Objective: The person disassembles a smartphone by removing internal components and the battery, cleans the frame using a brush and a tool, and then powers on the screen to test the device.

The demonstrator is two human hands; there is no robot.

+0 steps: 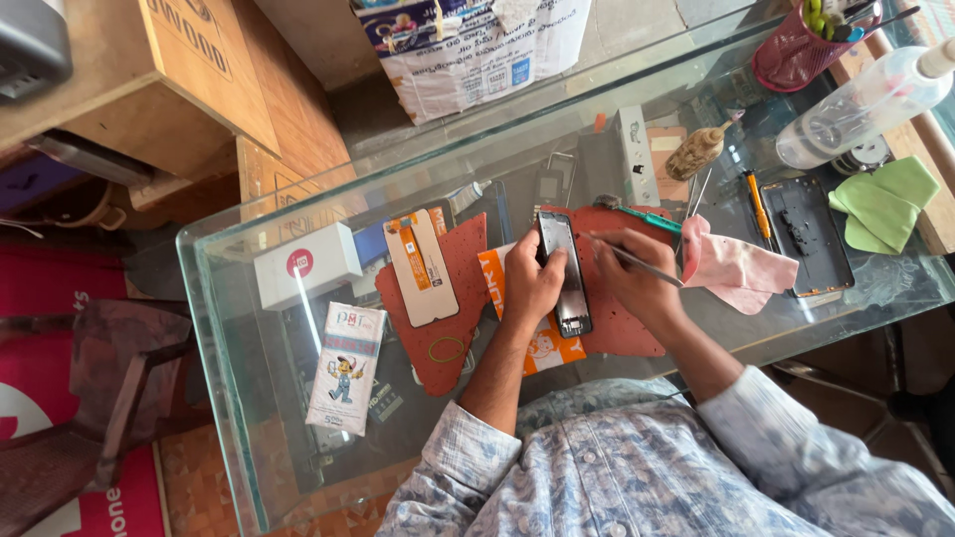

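Observation:
An opened phone body (565, 270), long and dark, lies on a red-brown work mat (453, 328) on the glass table (229, 378). My left hand (530, 280) grips the phone's left side and holds it steady. My right hand (637, 283) holds thin metal tweezers (627, 256), their tip pointing left at the upper part of the phone. A separate phone screen panel (422, 267) with an orange strip lies to the left on the mat.
A pink cloth (736, 268), a phone back frame (806, 234), an orange-handled tool (758, 204), green cloths (885, 204) and a spray bottle (860, 104) lie to the right. A white box (306, 264) and a packet (345, 368) sit to the left. A red cup (796, 50) stands at the back.

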